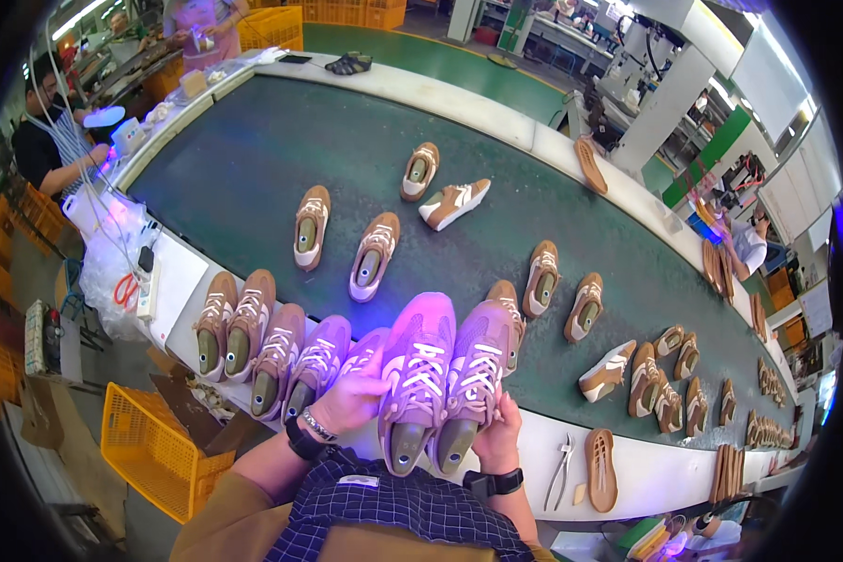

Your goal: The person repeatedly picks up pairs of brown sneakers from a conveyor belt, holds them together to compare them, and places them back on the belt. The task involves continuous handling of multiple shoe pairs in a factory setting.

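Two brown shoes with white laces are held up side by side over the near edge of the bench (215, 169), with their toes pointed away from the person. The left shoe (421, 370) is gripped by the left hand (354, 393), which is closed on its outer side. The right shoe (479, 375) is gripped from its outer side by the right hand (501, 433), and some of the fingers are hidden. A dull green foot shape can be seen in the opening of each shoe, and purple light is cast over both of them. A row of more shoes (277, 351) is lined up on the bench's near edge, just to the left, and the last one is partly covered by the left hand and the left shoe. On the green top, four shoes (375, 258) are spread out past the held pair, and more shoes (644, 379) are scattered to the right. Metal pliers (560, 471) and a brown sole (602, 473) are laid on the white edge to the right of the right hand. Red-handled scissors (125, 290) are seen at the far left, above a yellow crate (150, 445).
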